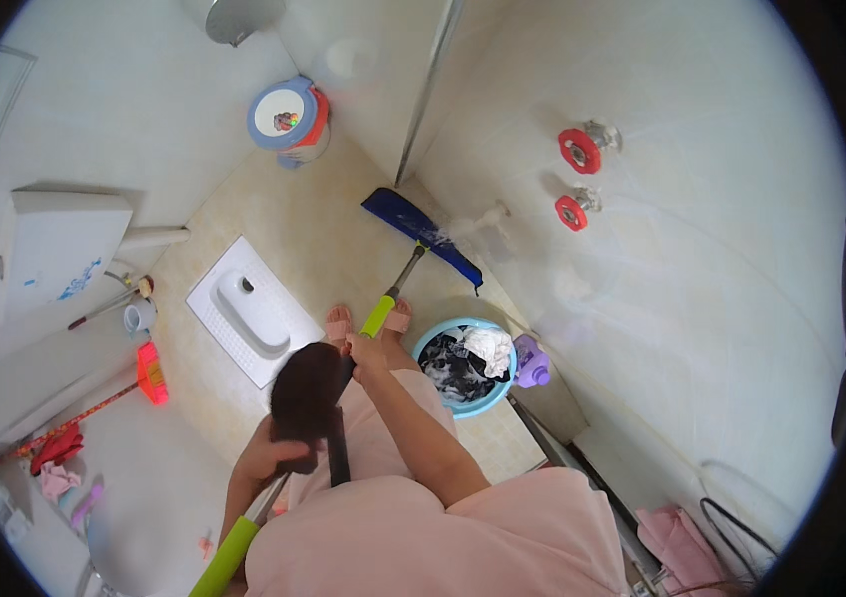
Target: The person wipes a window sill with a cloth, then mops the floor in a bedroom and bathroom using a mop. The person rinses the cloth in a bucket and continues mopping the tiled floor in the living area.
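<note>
A flat mop with a blue cloth head [412, 224] lies against the floor and wall corner ahead, below a metal pipe. Its handle, grey with lime green grips [377, 316], runs back towards my body. My right hand [367, 358] is closed round the handle just behind the front grip. My left hand [277, 451] is lower and to the left, its fingers round the rear part of the handle. A dark, blurred shape, perhaps hair, covers part of both hands and the handle between them. Near my feet stands a light blue basin [474, 407] of soapy dark and white clothes.
A white squat toilet [251, 306] is set in the floor left of my sandals. A purple bottle [531, 362] stands beside the basin. A lidded bucket [285, 116] is in the far corner. Red valve handles [580, 151] stick out from the right wall; a red broom [152, 373] is at left.
</note>
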A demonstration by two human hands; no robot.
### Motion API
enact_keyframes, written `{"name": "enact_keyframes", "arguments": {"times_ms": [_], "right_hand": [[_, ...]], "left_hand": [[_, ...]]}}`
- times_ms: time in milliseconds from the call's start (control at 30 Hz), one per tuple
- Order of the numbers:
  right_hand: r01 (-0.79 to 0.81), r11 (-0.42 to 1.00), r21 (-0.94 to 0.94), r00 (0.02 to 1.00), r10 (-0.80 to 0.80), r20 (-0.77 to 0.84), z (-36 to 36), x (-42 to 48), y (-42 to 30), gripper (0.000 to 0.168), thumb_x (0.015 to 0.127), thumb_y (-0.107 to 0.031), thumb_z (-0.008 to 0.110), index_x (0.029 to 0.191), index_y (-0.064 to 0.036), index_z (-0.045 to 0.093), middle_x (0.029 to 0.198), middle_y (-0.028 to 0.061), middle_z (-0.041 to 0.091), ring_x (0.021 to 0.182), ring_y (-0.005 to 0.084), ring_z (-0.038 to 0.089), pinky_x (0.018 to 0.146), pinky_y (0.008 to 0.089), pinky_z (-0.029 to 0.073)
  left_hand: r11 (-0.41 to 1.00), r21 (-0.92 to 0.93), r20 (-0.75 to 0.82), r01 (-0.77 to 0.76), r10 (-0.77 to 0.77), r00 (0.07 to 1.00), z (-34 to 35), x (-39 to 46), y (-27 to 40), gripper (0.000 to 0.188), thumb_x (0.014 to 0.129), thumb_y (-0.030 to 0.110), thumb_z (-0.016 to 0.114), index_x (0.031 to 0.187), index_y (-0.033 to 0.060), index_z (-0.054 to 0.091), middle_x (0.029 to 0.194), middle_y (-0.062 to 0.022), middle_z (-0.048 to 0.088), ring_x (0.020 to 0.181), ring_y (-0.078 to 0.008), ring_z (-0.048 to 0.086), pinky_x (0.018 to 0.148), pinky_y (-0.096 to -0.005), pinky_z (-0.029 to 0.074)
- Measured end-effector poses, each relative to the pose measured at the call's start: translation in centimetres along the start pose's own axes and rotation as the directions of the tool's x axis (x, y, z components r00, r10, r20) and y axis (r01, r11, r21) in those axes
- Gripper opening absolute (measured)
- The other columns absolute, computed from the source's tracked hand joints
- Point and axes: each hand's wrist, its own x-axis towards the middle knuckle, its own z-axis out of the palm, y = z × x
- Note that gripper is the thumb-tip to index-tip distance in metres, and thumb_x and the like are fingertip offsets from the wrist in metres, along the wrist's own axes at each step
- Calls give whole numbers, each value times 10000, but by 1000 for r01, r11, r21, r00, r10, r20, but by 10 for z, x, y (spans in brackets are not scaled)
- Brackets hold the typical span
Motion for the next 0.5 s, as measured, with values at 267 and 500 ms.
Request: {"name": "enact_keyframes", "arguments": {"times_ms": [267,500], "right_hand": [[74,997,20,997,-73,-16,22,-49,-2,240,763,-33,537,947,39,400,735,113,517,560,191,558,462,314,490],[222,940,260,949,-270,164,22,-31,67,355,787,-103,605,1036,0,373,795,127,508,610,187,548,484,315,487]], "left_hand": [[981,185,84,-59,44,995,2,-59,7,743,586,41,754,1251,-14,429,1142,-78,548,1041,-177,523,919,-317,403],[916,285,49,-283,281,959,-47,-36,-36,630,650,52,675,1231,-8,437,1035,-78,583,855,-178,596,750,-302,494]]}}
